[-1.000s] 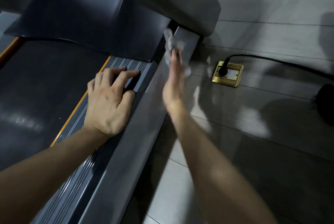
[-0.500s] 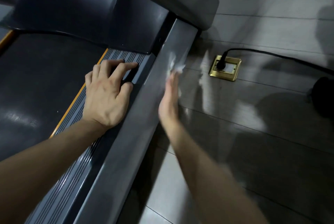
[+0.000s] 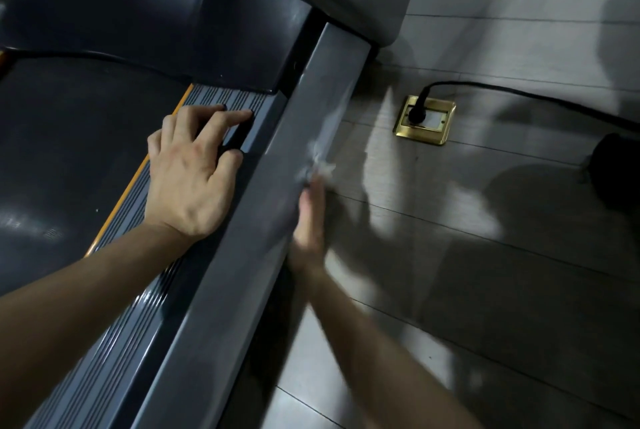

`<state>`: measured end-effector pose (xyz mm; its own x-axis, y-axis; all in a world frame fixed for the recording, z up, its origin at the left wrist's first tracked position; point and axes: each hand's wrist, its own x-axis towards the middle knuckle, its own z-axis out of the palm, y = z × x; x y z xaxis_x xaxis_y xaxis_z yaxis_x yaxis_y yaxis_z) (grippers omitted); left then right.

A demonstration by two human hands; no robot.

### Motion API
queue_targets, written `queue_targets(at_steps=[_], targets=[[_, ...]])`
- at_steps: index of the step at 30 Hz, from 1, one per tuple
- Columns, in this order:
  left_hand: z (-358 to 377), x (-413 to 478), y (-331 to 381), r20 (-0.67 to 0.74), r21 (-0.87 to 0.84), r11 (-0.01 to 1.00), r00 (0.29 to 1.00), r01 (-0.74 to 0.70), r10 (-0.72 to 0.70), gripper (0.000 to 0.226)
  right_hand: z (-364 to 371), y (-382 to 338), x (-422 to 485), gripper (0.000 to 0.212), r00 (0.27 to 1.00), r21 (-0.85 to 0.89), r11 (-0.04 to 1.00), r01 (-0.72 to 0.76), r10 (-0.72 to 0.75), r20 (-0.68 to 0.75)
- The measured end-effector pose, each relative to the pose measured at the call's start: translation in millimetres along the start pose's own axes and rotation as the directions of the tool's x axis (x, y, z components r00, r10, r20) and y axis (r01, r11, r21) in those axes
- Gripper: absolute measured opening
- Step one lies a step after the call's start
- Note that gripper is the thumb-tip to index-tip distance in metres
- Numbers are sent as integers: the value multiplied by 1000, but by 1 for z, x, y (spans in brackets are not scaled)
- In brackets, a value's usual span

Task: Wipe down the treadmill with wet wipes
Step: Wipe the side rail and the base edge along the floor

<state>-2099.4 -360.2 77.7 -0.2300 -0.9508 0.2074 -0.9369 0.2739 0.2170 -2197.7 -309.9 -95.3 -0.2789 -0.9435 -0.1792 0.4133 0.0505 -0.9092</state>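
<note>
- Treadmill belt: dark, at 9 o'clock in the view, edged by an orange stripe. The black motor cover lies at its 12 o'clock.
- Ribbed foot rail: grey, runs from 7 o'clock up toward the centre.
- Left hand: palm down on the foot rail, fingers spread and only slightly bent, holding nothing.
- Side frame rail: smooth grey bar just at the left hand's 3 o'clock.
- Right hand: motion-blurred, fingers straight and together, laid along the outer face of the frame rail.
- Wet wipe: white, crumpled, at the right hand's 12 o'clock, pressed against the frame rail's edge under the fingertips.
- Tiled floor: glossy grey.
- Brass floor socket: at 2 o'clock from the wipe, black plug in it, cable running toward 3 o'clock.
</note>
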Motion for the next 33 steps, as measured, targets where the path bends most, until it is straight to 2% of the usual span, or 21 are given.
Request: queue_targets(at_steps=[2,4,7,9,10,12,14,16,19,21,22,25,27,29,33], targets=[[0,-1,1,-2,-6,1000,1000,0,0,49,-14,-15,83,87,988,54,986,-155,156,-11],[1,-1,1,-3,-6,1000,1000,-7,7,49,-17,-24,128,88,976,51,975,-215,216,-24],[0,0,0,-3,-15,1000,1000,-7,7,49,-7,-18,99,97,988,96,985,-143,147,-43],[1,-1,0,-9,-11,1000,1000,0,-1,50,7,-1,20,83,996,44,997,-69,71,-46],[1,-1,0,-13,-8,1000,1000,3,-3,50,14,7,-27,74,1000,-10,1000,6,-6,-24],[2,0,1,-8,-17,1000,1000,5,-5,51,26,15,-94,70,981,-170,966,195,-190,46],[2,0,1,-6,-24,1000,1000,5,-6,51,28,-7,-72,67,971,-160,958,237,-232,50],[0,1,0,-11,-18,1000,1000,3,-3,50,28,-41,-7,66,965,-190,946,262,-259,41],[1,0,2,-2,-20,1000,1000,3,-3,50,22,-81,73,67,976,-192,960,205,-214,-28],[1,0,2,1,-26,1000,1000,0,0,50,24,-86,61,66,978,-138,970,201,-207,-25],[1,0,2,-2,-28,1000,1000,-3,3,49,26,-84,35,65,971,-164,960,227,-235,-31],[0,1,1,-9,-24,1000,1000,-6,5,49,37,-51,-91,53,950,-244,922,301,-311,-1],[1,3,2,-12,-35,999,1000,-3,2,49,38,-45,-147,59,937,-287,893,347,-345,59],[2,3,0,-19,-62,998,1000,-3,1,51,33,-51,-123,66,925,-308,874,376,-371,78],[0,6,-5,30,-83,997,1000,4,-2,58,22,-90,-7,58,902,-448,834,323,-415,-121]])
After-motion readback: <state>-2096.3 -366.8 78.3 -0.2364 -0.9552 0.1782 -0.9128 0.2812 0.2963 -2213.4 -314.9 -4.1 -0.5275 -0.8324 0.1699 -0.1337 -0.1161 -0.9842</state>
